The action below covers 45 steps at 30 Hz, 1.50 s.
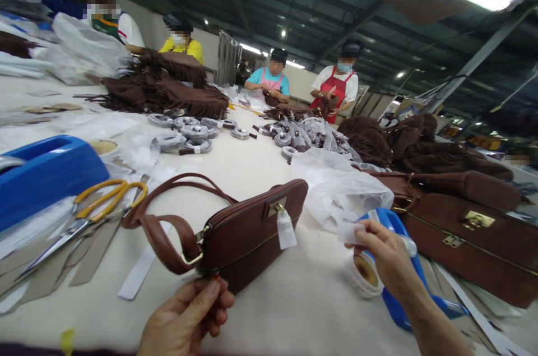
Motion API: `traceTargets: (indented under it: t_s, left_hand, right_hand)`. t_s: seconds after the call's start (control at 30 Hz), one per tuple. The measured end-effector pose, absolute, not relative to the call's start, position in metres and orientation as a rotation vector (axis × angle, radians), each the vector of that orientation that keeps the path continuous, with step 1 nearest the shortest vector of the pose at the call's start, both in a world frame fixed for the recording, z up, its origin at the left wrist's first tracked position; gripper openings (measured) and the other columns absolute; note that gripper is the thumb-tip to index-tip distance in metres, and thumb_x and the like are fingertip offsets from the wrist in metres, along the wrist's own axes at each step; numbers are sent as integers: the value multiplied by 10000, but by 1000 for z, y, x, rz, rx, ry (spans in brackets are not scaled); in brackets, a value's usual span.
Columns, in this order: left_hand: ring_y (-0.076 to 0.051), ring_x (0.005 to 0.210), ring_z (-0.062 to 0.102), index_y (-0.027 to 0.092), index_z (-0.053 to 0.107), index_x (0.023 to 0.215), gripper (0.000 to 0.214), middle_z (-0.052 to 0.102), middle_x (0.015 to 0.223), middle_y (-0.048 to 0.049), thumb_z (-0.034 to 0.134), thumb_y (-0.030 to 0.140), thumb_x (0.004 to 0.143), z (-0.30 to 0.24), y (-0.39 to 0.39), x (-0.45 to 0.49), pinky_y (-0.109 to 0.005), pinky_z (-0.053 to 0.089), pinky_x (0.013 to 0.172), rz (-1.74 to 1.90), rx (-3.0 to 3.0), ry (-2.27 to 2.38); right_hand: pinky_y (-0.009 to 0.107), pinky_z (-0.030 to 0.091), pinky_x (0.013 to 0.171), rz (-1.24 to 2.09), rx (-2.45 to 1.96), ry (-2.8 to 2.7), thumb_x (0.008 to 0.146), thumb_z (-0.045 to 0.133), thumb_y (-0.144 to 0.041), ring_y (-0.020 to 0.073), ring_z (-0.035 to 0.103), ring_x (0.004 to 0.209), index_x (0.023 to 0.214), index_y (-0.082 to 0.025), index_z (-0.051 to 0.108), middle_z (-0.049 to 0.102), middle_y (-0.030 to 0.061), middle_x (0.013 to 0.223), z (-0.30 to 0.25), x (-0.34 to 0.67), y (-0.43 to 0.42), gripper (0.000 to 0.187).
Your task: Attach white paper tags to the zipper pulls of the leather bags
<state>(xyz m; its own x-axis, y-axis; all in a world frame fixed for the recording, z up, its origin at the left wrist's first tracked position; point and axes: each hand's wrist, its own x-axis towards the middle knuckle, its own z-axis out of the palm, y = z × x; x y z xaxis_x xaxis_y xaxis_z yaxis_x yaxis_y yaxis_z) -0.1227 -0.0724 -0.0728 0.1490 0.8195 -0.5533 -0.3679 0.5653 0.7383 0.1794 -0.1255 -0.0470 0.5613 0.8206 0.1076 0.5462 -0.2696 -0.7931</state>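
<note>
A brown leather handbag stands on the white table in front of me, its strap looped out to the left. A white wrapped tag hangs from its gold clasp. At the bag's lower left end, my left hand is closed in a pinch; what lies between the fingertips is too small to make out. My right hand pinches a thin, translucent white piece to the right of the bag. Just below and behind that hand is a blue tape dispenser with a tape roll.
Yellow-handled scissors lie on paper strips at left, beside another blue dispenser. Crumpled plastic and more brown bags occupy the right. Wrapped coiled straps and fringed brown bags lie farther back. Several co-workers stand beyond.
</note>
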Motion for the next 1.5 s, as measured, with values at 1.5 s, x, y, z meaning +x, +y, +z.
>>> traceTargets:
  t_s: [1.5]
  left_hand:
    - [-119, 616, 506, 131, 651, 667, 90, 630, 685, -37, 667, 219, 657, -64, -81, -131, -247, 366, 600, 933, 570, 966]
  right_hand:
    - [211, 401, 522, 1131, -1495, -1092, 695, 669, -414, 129, 492, 567, 641, -170, 632, 588, 1, 597, -92, -13, -125, 253]
